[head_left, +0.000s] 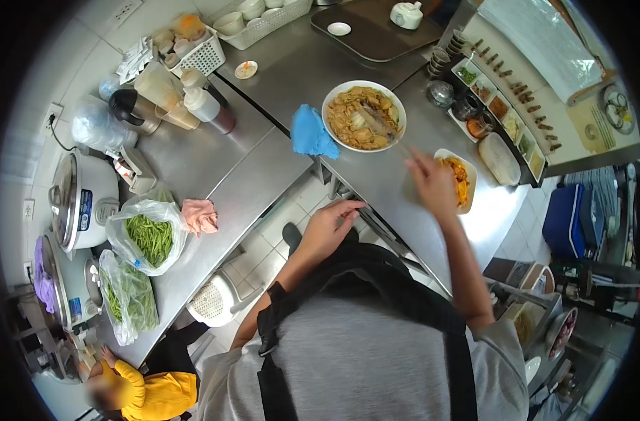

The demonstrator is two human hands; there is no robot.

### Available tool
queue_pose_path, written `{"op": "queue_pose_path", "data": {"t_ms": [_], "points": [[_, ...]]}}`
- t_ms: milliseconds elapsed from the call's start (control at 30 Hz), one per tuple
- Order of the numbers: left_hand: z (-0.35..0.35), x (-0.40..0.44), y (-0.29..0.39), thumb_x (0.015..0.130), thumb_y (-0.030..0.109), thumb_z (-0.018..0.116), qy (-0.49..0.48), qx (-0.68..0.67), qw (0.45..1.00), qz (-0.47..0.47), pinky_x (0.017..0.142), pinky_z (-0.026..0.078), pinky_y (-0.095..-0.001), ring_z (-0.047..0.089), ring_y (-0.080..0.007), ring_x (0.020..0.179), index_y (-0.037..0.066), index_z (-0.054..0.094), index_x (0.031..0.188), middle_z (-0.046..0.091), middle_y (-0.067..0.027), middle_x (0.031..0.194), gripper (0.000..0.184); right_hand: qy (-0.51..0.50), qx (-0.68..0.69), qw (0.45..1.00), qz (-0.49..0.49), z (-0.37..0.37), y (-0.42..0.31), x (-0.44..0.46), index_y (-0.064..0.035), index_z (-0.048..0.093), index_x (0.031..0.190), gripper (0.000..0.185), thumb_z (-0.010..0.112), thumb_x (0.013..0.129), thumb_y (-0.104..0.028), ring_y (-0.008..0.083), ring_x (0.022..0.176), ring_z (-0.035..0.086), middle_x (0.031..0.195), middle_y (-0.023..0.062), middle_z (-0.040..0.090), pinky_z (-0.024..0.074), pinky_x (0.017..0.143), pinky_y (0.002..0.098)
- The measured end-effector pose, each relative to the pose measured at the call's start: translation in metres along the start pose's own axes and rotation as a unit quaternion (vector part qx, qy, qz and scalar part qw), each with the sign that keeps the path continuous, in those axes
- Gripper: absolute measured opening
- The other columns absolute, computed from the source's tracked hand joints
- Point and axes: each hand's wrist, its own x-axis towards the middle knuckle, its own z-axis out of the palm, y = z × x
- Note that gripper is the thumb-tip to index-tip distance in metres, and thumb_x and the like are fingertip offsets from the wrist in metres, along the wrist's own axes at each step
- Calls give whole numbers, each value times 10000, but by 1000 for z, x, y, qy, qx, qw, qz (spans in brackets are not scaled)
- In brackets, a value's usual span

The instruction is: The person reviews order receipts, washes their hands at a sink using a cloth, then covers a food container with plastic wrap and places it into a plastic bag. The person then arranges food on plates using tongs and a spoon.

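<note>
My right hand (428, 184) is over the steel counter, between a large white bowl and a small dish. Its fingers look pinched, blurred by motion. A faint thin streak runs from them toward the bowl; what they hold is unclear. The white bowl (364, 116) is full of yellow-brown noodle-like food, with a blurred grey streak across it. Orange food fills the small dish (467, 172) beside my right wrist. My left hand (327, 229) hovers empty before the counter's edge, index finger stretched out. A blue cloth (311, 132) lies against the bowl's left side.
A brown tray (376, 28) with a white teapot (406, 15) is at the back. Condiment containers (499, 107) line the right. Squeeze bottles (209, 111), a rice cooker (85, 200) and bagged green vegetables (150, 235) stand left. A person in yellow (158, 393) is at lower left.
</note>
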Motion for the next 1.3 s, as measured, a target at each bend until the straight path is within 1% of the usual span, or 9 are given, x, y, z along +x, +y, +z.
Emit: {"op": "queue_pose_path", "data": {"t_ms": [167,267,367,533,667,767,867,967,1300], "points": [[-18,-19,-37,856,73,577,2,28,1000,-7,690,491,-325,631,-237,766,107,654,1080,661,-104,963,239,-99,-299,947,-67,-87,3,56,-165,698,1009,206,592,846,-232,304,703,625,793,150,645,490,618,416],[-36,-23,-38,845,68,581,0,56,998,-1,691,489,-333,633,-248,778,101,655,1075,658,-109,946,244,-152,-418,866,-228,-72,-4,98,-109,708,837,128,603,787,-163,293,693,636,745,136,648,509,615,391],[-52,-27,-41,846,39,596,37,47,998,5,730,491,-308,653,-219,805,78,659,1082,664,-126,912,248,-196,-523,789,-257,-30,-15,127,-85,709,772,108,603,753,-88,282,710,677,745,111,679,543,603,364],[-84,-43,-71,849,78,582,81,60,995,-22,671,480,-338,640,-237,787,96,659,1068,647,-118,878,233,-219,-564,759,-239,-20,-54,145,-61,701,736,99,602,732,-66,258,747,681,752,111,680,547,613,357],[-106,-58,-89,846,66,588,118,82,989,-37,577,459,-306,643,-211,740,102,668,1059,651,-118,858,230,-208,-552,778,-215,-44,-85,137,-79,699,742,85,617,742,-99,264,740,677,748,105,676,543,629,362],[-116,-63,-94,840,39,582,136,88,985,-54,523,427,-285,639,-186,698,86,672,1045,656,-112,857,229,-192,-440,837,-264,-40,-88,123,-123,719,800,123,606,760,-148,303,771,642,737,112,653,514,693,411],[-113,-63,-95,838,33,575,152,80,984,-54,522,423,-285,635,-184,696,75,671,1041,658,-107,850,228,-252,-356,878,-198,-6,-88,118,-103,714,857,159,618,774,-199,324,810,625,779,129,655,496,728,431],[-106,-61,-90,839,26,569,140,89,983,-74,536,429,-285,637,-184,705,70,669,1037,658,-108,849,226,-277,-323,898,-113,9,-72,126,-85,706,879,187,616,782,-217,333,794,621,802,140,656,487,707,433],[-80,-40,-76,839,53,575,79,87,991,-63,679,490,-361,647,-280,779,84,659,1043,648,-155,898,223,-202,-149,965,-76,-20,-50,98,-54,669,1019,271,611,828,-237,346,735,611,804,187,638,466,663,406]]}}
